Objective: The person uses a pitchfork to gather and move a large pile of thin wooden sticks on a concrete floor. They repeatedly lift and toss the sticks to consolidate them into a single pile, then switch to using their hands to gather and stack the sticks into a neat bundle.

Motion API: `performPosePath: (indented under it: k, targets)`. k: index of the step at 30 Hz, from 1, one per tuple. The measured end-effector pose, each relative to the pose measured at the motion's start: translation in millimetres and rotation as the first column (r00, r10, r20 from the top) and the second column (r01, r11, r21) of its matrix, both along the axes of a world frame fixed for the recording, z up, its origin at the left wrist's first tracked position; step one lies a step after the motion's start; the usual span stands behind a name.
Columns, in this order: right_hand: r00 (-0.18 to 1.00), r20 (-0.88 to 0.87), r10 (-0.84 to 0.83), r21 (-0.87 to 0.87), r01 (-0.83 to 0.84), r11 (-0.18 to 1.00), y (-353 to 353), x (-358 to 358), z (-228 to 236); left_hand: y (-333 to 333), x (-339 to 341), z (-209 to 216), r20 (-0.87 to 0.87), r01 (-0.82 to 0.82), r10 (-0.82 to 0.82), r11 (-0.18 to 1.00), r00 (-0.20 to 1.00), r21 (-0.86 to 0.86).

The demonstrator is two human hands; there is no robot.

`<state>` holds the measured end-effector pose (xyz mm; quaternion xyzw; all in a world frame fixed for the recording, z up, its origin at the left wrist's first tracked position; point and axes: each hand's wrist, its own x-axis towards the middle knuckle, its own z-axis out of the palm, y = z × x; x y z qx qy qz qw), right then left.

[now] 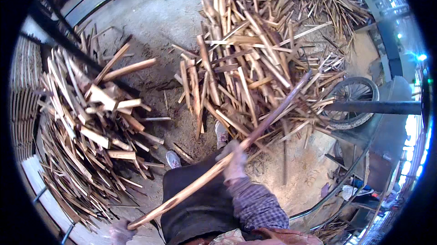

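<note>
A long, narrow wooden strip (186, 189) slants across my lap, pale at its near end and brown with bark toward the far right. My right hand (235, 159), below a checked sleeve, is closed around its middle. Down at the lower left, my left hand (121, 232) is at the strip's near end with its fingers closed on it; that hand is slightly blurred. The strip's far end passes over a big heap of split wood pieces (246, 58) in front of me. A dark apron (195, 204) covers my legs.
A second wood pile (98, 126) rises on the left beside slatted stacks. To the right stand a spoked wheel (353, 103) and a horizontal metal bar (378, 107). Thinner sticks (341, 13) lie at the far right. My shoes (173, 159) rest on the debris-strewn floor between the piles.
</note>
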<state>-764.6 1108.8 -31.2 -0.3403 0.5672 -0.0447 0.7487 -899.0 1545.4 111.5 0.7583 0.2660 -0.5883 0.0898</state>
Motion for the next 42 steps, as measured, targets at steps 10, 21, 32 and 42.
performPosePath:
  k: [10, 21, 32, 42]
  targets:
    - [0.988, -0.154, 0.016, 0.110, 0.001, 0.994, -91.1, 8.6, -76.2, -98.9, 7.5, -35.8, -0.032, 0.266, -0.264, 0.944, 0.964, 0.197]
    - [0.995, -0.073, -0.066, 0.126, 0.075, 0.989, -158.8, 33.3, 6.8, -91.8, 16.7, -121.2, -0.148, 0.434, -0.416, 0.892, 0.897, 0.126]
    - [0.971, 0.177, -0.162, -0.055, 0.174, 0.983, -305.6, 144.8, 17.8, -306.8, 148.1, -142.1, 0.291, 0.496, -0.475, 0.868, 0.830, 0.003]
    - [0.957, -0.215, 0.195, 0.046, -0.190, 0.981, -215.3, 91.9, -83.2, -305.8, 124.2, -9.8, 0.182, 0.585, -0.620, 0.783, 0.763, 0.213]
